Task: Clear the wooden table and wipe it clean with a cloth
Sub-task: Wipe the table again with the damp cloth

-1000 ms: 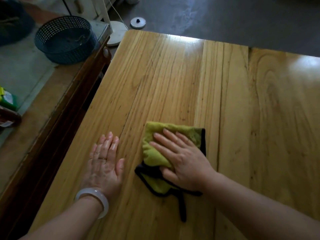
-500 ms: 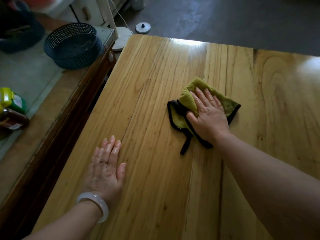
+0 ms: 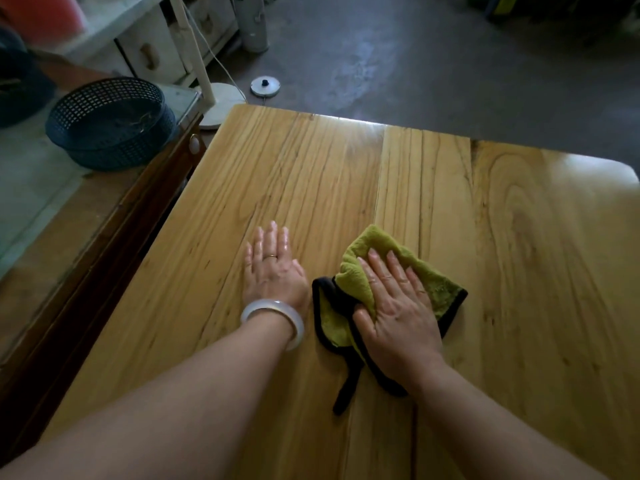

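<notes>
A light wooden table (image 3: 519,254) with long grain planks fills the view. On it lies a folded green cloth (image 3: 377,251) with a black border and a black loop trailing toward me. My right hand (image 3: 394,306) presses flat on the cloth with straight fingers. Just to the left of the cloth, my left hand (image 3: 272,268) lies flat on the bare wood, fingers straight; it wears a ring, and a pale bangle circles the wrist.
A darker sideboard (image 3: 52,237) butts against the table's left edge and carries a dark blue perforated basket (image 3: 110,123). Beyond the far left corner stand a white lamp base (image 3: 221,105) and a round metal lid (image 3: 265,86) on the grey floor.
My right hand has slid the cloth from the far middle of the table back toward me. The view has shifted, so both hands now sit closer together near the centre.
</notes>
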Motion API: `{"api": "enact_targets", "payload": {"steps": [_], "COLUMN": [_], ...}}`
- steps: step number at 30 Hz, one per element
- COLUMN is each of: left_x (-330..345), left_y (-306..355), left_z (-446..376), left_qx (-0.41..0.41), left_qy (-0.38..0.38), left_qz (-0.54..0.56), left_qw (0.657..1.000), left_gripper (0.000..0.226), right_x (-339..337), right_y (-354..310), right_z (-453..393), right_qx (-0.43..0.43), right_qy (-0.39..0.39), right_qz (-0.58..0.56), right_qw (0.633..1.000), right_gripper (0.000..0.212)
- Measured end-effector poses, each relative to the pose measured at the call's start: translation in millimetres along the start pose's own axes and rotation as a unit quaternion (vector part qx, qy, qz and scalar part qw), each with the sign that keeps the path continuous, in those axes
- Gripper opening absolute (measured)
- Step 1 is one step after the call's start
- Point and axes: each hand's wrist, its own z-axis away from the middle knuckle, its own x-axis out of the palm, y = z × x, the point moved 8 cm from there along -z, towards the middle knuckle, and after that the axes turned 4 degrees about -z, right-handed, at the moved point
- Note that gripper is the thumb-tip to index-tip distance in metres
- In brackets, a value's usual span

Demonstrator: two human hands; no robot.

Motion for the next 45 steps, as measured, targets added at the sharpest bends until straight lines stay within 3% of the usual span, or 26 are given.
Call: {"api": "enact_targets", "payload": {"steps": [10, 17, 22, 36, 45], "left_x": [4, 5, 5, 1, 1], "left_y": [4, 5, 3, 2, 2], "left_z": [9, 7, 7, 12, 13], "left_qx": [-0.002, -0.007, -0.006, -0.018, -0.012], "left_qy": [0.039, -0.002, 0.012, 0.026, 0.026], "left_qz": [-0.044, -0.042, -0.047, -0.048, -0.044], "left_qw": [0.998, 0.999, 0.999, 0.998, 0.999], "left_gripper": [0.068, 0.071, 0.074, 0.062, 0.06], "right_x": [-9, 5, 6, -62, -72], "right_y": [-10, -64, -61, 124, 164], "right_z": [-91, -166, -177, -147, -65], "right_qx": [-0.014, -0.051, -0.074, 0.151, 0.216], "right_qy": [-0.002, -0.016, -0.037, 0.053, 0.071], "right_qz": [-0.037, -0.013, 0.013, 0.023, 0.014], "right_qw": [0.999, 0.999, 0.997, 0.987, 0.974], "right_gripper": [0.069, 0.063, 0.064, 0.065, 0.065]}}
